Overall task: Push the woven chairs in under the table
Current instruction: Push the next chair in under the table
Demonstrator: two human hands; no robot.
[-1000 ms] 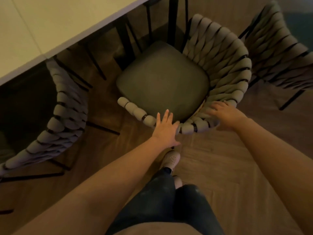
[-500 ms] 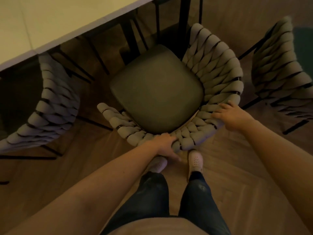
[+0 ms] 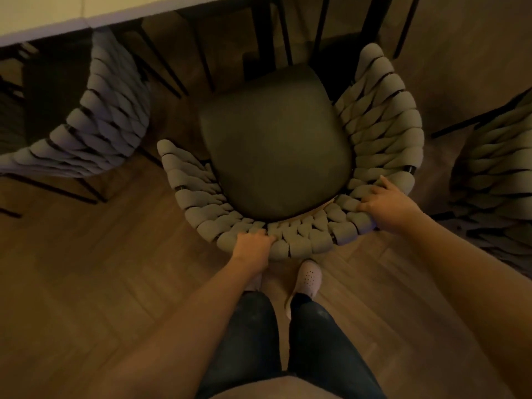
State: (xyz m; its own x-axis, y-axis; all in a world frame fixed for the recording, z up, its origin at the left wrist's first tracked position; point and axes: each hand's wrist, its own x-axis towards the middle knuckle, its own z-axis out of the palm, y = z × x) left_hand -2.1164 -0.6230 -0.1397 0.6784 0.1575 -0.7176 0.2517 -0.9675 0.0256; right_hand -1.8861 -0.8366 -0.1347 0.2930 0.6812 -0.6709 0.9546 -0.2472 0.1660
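Floorboards (image 3: pixel 115 269) bear woven chair (image 3: pixel 276 139), backrest (image 3: pixel 302 240) beneath left hand (image 3: pixel 252 250) and right hand (image 3: pixel 388 208) fingers (image 3: pixel 366 207).

You have one view, from the camera on your head. It looks forward and steeply down onto the woven chair (image 3: pixel 276 145) from close above its backrest. Beyond the chair, the surface (image 3: pixel 43 21) shows along the top-left edge.

Both hands grip the curved woven back of the middle chair (image 3: pixel 383 133): the left hand (image 3: pixel 253 249) curls over its rim near the centre, and the right hand (image 3: pixel 387 204) holds the rim further right. Its dark seat cushion (image 3: pixel 276 145) stands clear of the white table's edge (image 3: pixel 51 31). Another woven chair (image 3: pixel 95 131) sits partly under the table on the left, and a third (image 3: pixel 495 174) stands at the right above the wooden floor (image 3: pixel 100 269).
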